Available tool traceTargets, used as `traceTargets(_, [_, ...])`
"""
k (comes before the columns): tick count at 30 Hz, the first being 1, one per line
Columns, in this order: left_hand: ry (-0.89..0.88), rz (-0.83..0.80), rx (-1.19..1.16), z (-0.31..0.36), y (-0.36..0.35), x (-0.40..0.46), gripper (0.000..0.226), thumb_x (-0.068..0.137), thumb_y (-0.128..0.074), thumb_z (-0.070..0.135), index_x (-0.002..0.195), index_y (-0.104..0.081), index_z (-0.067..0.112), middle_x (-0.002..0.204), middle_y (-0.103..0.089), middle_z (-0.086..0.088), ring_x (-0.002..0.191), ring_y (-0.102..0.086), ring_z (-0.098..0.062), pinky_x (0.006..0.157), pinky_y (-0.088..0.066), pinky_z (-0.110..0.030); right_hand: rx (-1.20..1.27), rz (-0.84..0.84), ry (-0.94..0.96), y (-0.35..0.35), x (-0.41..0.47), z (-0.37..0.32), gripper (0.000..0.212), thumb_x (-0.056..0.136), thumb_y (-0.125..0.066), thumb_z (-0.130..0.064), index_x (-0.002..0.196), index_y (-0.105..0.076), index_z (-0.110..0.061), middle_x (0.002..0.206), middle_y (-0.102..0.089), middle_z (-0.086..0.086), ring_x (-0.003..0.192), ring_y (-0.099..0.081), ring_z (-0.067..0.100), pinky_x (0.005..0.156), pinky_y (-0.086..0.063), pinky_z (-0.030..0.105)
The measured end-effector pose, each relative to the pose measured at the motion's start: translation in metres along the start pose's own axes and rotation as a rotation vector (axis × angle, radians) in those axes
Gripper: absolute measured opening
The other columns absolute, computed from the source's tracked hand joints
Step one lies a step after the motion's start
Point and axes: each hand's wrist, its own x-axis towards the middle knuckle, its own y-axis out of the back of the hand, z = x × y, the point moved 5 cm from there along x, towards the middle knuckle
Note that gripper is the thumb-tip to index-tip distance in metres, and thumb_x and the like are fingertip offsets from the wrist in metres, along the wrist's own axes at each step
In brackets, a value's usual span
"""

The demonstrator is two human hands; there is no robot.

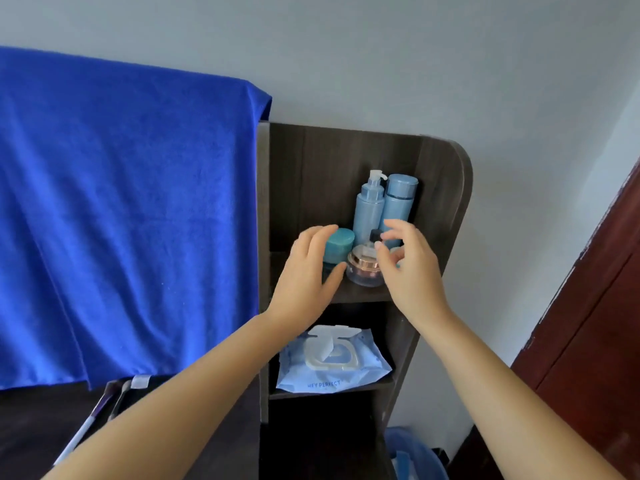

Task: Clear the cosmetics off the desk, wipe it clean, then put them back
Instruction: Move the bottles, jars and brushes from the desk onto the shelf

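Observation:
On the upper shelf (349,294) of a dark wooden unit stand a light blue pump bottle (369,209), a light blue capped bottle (398,206), a teal-lidded jar (339,245), a clear jar with a rose-gold lid (363,268) and a small dark-capped bottle (375,235). My left hand (308,275) curls around the teal-lidded jar, fingers over its lid, thumb beside its base. My right hand (410,268) hovers with fingers spread just right of the rose-gold jar, holding nothing.
A pack of wet wipes (332,362) lies on the shelf below. A blue towel (121,220) hangs at the left over the desk back. Makeup brushes (93,417) lie on the dark desk (31,427). A blue bin (412,455) and a red-brown door (595,323) are on the right.

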Motion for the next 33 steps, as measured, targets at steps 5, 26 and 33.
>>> traceTargets(5, [0.007,-0.024,0.101,-0.033,0.062,-0.094,0.034,0.087,-0.044,0.026,0.120,-0.042,0.020,0.112,-0.054,-0.002,0.097,-0.048,-0.010,0.075,-0.042,-0.018,0.192,-0.138,0.147,-0.070,-0.065,-0.048,0.022,0.088,-0.050,-0.013,0.107,-0.060,-0.012,0.088,-0.061,-0.003,0.065,-0.053,0.012,0.065,-0.045,0.021])
traceTargets(26, [0.981,-0.429,0.490,-0.380,0.161,-0.330,0.035,0.090,-0.049,0.036,0.115,-0.046,0.011,0.115,-0.054,-0.008,0.112,-0.045,-0.028,0.087,-0.038,-0.039,-0.288,-0.995,-0.312,-0.483,-0.271,-0.093,0.039,0.090,-0.050,-0.044,0.110,-0.050,-0.011,0.115,-0.056,0.008,0.104,-0.058,0.029,0.074,-0.047,0.037])
traceTargets(33, [1.030,-0.448,0.480,-0.374,0.168,-0.331,0.019,0.092,-0.045,0.023,0.098,-0.051,0.006,0.104,-0.057,-0.012,0.096,-0.052,-0.033,0.079,-0.038,-0.039,-0.413,-1.054,-0.373,-0.471,-0.272,-0.089,0.026,0.089,-0.052,-0.035,0.102,-0.057,-0.013,0.106,-0.064,0.007,0.097,-0.062,0.029,0.067,-0.042,0.032])
